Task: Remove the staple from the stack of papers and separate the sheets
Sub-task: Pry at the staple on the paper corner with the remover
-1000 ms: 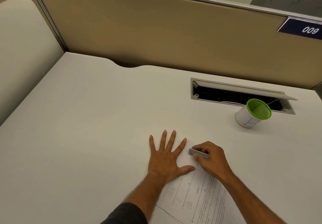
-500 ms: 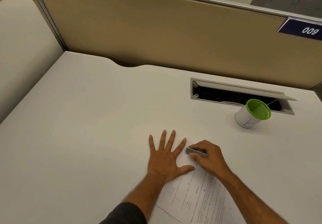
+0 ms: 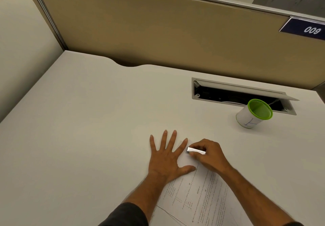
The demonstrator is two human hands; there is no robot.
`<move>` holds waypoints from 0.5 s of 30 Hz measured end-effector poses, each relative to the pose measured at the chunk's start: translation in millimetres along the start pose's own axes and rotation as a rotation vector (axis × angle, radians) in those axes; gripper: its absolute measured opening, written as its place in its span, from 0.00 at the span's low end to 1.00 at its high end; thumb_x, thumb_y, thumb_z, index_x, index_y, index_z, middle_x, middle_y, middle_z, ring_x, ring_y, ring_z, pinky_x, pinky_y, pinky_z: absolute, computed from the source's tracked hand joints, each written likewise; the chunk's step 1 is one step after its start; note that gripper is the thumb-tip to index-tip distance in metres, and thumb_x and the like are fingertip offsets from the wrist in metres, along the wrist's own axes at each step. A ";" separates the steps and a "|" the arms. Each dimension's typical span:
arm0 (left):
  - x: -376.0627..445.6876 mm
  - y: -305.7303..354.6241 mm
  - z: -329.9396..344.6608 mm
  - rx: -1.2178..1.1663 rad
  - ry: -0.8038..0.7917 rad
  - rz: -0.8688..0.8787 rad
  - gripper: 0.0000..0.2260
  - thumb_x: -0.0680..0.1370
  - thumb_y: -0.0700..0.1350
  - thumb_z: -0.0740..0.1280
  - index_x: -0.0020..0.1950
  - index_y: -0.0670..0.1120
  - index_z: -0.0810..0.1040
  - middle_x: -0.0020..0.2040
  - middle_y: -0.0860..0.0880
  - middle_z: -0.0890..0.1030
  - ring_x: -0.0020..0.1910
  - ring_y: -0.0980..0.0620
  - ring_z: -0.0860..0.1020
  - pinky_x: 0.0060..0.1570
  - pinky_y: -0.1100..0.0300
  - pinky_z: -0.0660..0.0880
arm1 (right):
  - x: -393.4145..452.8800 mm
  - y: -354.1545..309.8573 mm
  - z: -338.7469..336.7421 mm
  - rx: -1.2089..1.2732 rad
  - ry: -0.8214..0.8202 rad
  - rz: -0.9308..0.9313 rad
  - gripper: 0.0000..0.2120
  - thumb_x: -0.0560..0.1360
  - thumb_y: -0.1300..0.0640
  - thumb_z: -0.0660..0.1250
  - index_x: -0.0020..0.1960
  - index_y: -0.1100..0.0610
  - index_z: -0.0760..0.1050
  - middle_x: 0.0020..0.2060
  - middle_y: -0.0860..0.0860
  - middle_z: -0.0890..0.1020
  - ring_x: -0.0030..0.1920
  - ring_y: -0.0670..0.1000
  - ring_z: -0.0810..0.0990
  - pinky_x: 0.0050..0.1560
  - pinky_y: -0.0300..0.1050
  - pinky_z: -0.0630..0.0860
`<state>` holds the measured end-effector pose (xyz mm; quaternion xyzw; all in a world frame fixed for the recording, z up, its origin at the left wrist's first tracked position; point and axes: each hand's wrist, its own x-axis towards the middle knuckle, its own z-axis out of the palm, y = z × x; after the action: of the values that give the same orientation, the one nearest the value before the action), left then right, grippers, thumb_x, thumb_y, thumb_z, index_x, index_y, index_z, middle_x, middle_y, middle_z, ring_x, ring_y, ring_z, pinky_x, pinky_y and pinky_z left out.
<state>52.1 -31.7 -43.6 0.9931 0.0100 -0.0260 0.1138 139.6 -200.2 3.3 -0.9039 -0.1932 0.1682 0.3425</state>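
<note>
The left hand (image 3: 166,159) lies palm down on the top corner of the stack of papers (image 3: 198,197), fingers (image 3: 173,138) spread wide apart and pressed flat, thumb stretched out to the right along the sheet. The corner of the stack shows as a wedge of white between the left index finger and thumb.

The right hand (image 3: 208,155) is curled just right of that wedge, its fingers and thumb drawn together and clamped on a small silver metal tool (image 3: 196,151). The tool lies roughly level, its left end poking out past the fingertips and nearly meeting the tip of the left index finger, directly above the paper's corner. The staple itself is too small to make out; it is probably under the tool's tip, though that cannot be confirmed.

The rest of the printed stack runs from beneath both palms back toward the person, between the two forearms, flat on the white desk (image 3: 88,129). Well beyond the right knuckles stands a white cup with a green rim (image 3: 253,114), just in front of an open cable tray (image 3: 237,94) set into the desk.
</note>
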 end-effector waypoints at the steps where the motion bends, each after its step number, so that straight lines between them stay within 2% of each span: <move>1: -0.1 0.1 -0.3 -0.002 0.002 0.000 0.43 0.69 0.80 0.45 0.79 0.62 0.44 0.82 0.47 0.44 0.80 0.39 0.41 0.70 0.25 0.37 | -0.7 -0.3 0.5 -0.002 -0.004 -0.004 0.10 0.72 0.53 0.74 0.53 0.53 0.85 0.46 0.49 0.85 0.46 0.47 0.81 0.45 0.33 0.73; 7: -0.4 0.1 -1.3 -0.004 -0.004 0.000 0.43 0.69 0.81 0.44 0.79 0.62 0.43 0.82 0.48 0.43 0.79 0.40 0.39 0.69 0.26 0.34 | -6.4 0.4 2.7 -0.030 -0.018 -0.026 0.12 0.71 0.54 0.75 0.54 0.49 0.84 0.45 0.45 0.83 0.46 0.45 0.80 0.47 0.36 0.76; 11: -0.7 0.3 -1.2 -0.003 -0.006 -0.002 0.43 0.69 0.81 0.43 0.79 0.62 0.44 0.82 0.48 0.43 0.79 0.40 0.38 0.69 0.26 0.33 | -8.6 1.7 4.2 -0.042 -0.025 -0.056 0.12 0.70 0.56 0.75 0.54 0.50 0.84 0.45 0.44 0.82 0.46 0.45 0.80 0.48 0.34 0.76; 15: -0.6 0.2 -0.9 0.001 -0.011 -0.004 0.43 0.69 0.81 0.42 0.79 0.62 0.43 0.82 0.48 0.42 0.79 0.40 0.37 0.69 0.26 0.34 | -7.7 0.7 4.6 -0.072 -0.029 -0.077 0.12 0.70 0.57 0.76 0.54 0.50 0.84 0.45 0.45 0.82 0.46 0.46 0.80 0.49 0.41 0.79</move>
<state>51.5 -31.8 -42.7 0.9930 0.0115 -0.0315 0.1135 131.1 -201.7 0.9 -0.9050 -0.2389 0.1611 0.3131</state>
